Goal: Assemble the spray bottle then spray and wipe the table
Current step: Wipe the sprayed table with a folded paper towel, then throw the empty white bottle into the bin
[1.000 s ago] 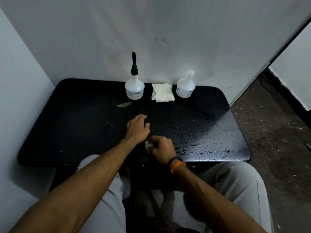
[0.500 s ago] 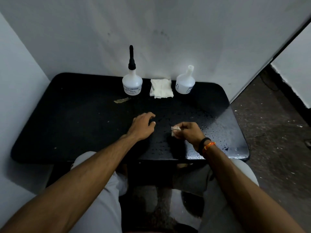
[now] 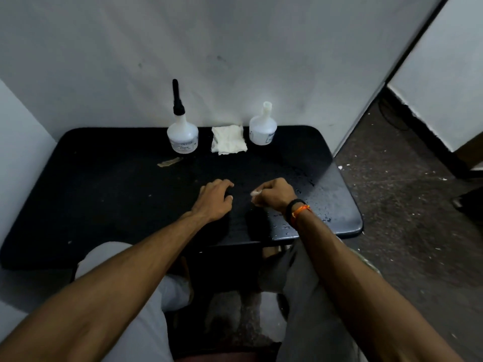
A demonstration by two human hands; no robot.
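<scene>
A black table (image 3: 109,205) carries droplets on its right half. My right hand (image 3: 277,193) presses a small white wad of tissue (image 3: 255,193) against the wet surface, fingers closed on it. My left hand (image 3: 215,198) rests palm down just left of it, fingers loosely curled, holding nothing. At the back stands a white bottle with a black nozzle (image 3: 182,131). A second white bottle (image 3: 262,128) without a cap stands to the right. A folded white cloth (image 3: 228,139) lies between the two bottles.
A small tan scrap (image 3: 170,162) lies in front of the capped bottle. Grey walls close the back and left sides. To the right is bare speckled floor (image 3: 407,218). My knees sit under the table's front edge.
My right hand has slid the tissue from the front edge toward the right and farther onto the wet patch. My left hand stayed nearly in place.
</scene>
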